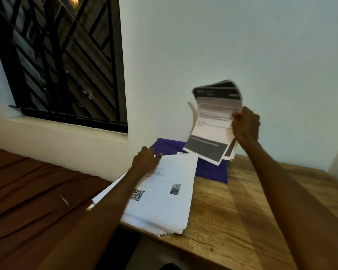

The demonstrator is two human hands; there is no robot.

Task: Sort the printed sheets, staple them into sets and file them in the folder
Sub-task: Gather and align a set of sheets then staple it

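A thick stack of printed sheets (164, 195) lies on the left end of the wooden table (252, 211), its corner hanging past the table's edge. My left hand (145, 159) rests on the far left corner of the stack, fingers spread. My right hand (246, 124) grips a small bundle of printed sheets (213, 123) by its right edge and holds it upright above the table, near the wall. The bundle is blurred and shows dark bands at top and bottom. A purple folder (213, 170) lies flat against the wall, partly under the stack and behind the bundle.
A bed with a brown cover (27, 191) stands left of the table, and a small silvery object (64, 200) lies on it. A barred window (62, 59) fills the upper left. The pale wall (242, 45) runs right behind the table.
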